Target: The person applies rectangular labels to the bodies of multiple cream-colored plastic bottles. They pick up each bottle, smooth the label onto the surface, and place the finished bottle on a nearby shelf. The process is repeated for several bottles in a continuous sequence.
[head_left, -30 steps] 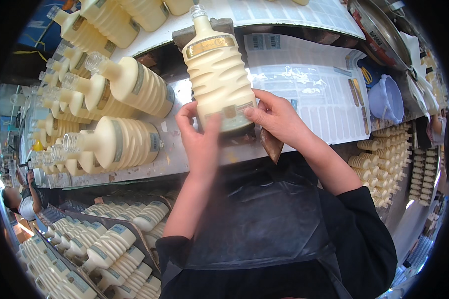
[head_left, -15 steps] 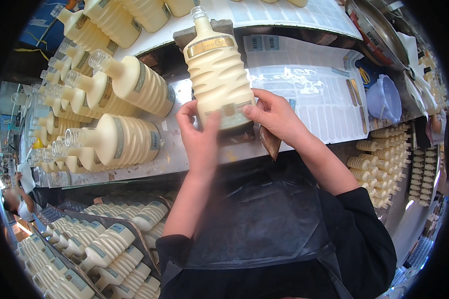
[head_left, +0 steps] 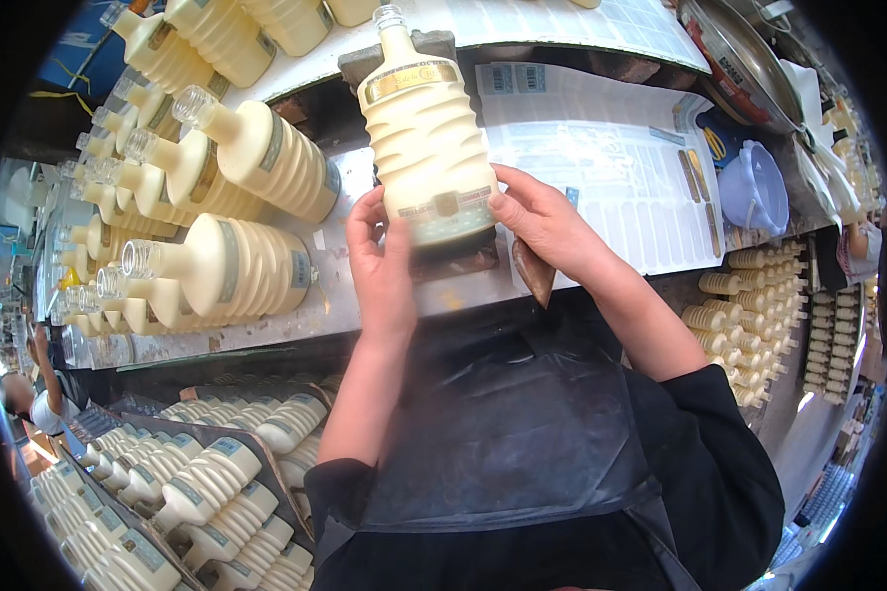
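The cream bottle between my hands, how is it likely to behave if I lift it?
The cream bottle is probably stiff, showing no dent between the left hand and right hand. Its clear neck looks glassy, so it may be fragile if knocked. The wavy ridges on its body might make it less slippery.

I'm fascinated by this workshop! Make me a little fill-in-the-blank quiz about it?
The bottle between the left hand and right hand points its neck ____ from the apron.
Its upper label is mainly coloured ____.
The bucket is on the picture's ____ side.

Missing words: away; gold; right.
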`<state>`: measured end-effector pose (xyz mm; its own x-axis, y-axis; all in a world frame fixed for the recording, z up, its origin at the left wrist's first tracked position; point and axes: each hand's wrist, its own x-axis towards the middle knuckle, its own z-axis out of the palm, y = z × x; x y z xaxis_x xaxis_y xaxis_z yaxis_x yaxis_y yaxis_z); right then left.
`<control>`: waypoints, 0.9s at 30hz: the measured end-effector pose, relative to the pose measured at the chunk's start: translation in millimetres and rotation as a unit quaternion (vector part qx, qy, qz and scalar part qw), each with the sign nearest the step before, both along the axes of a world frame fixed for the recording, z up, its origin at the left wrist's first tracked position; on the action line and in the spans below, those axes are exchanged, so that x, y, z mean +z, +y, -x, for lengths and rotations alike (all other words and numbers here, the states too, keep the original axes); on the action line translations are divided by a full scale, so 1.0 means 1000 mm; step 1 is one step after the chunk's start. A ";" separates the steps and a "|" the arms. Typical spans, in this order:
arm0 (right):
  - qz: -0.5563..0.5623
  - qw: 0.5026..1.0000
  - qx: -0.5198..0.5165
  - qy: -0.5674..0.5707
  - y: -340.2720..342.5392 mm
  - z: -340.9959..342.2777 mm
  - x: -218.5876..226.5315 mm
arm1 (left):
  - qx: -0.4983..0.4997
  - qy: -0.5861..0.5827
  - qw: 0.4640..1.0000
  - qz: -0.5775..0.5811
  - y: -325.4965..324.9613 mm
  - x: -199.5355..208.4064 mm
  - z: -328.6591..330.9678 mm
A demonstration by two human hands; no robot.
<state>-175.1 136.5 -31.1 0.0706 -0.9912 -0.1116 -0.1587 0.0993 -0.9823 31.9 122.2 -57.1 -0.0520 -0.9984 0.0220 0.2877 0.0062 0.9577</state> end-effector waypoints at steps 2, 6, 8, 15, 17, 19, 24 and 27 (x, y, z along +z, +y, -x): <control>-0.041 0.999 -0.008 0.024 0.000 -0.003 0.009 | 0.014 -0.014 1.000 0.004 0.000 -0.004 0.002; -0.050 0.997 -0.029 0.045 0.000 -0.006 0.012 | 0.016 -0.003 1.000 -0.011 0.000 0.000 0.004; -0.045 0.997 -0.031 0.053 0.001 -0.007 0.013 | 0.017 0.004 1.000 -0.011 0.000 0.000 0.005; -0.025 0.998 -0.033 0.047 0.001 -0.008 0.008 | 0.019 0.006 1.000 -0.008 0.001 -0.001 0.006; -0.036 0.998 -0.032 0.028 0.000 -0.007 0.006 | 0.026 0.019 0.999 -0.011 0.000 -0.001 0.006; -0.048 0.999 -0.020 -0.014 -0.001 -0.002 0.007 | 0.014 0.045 0.999 -0.012 -0.001 -0.002 0.003; -0.043 0.999 0.014 -0.026 0.000 0.012 0.012 | 0.000 0.054 0.998 -0.016 0.000 -0.005 -0.008; -0.027 1.000 0.010 -0.011 0.002 0.010 0.012 | 0.007 0.058 0.998 -0.035 0.000 -0.003 -0.008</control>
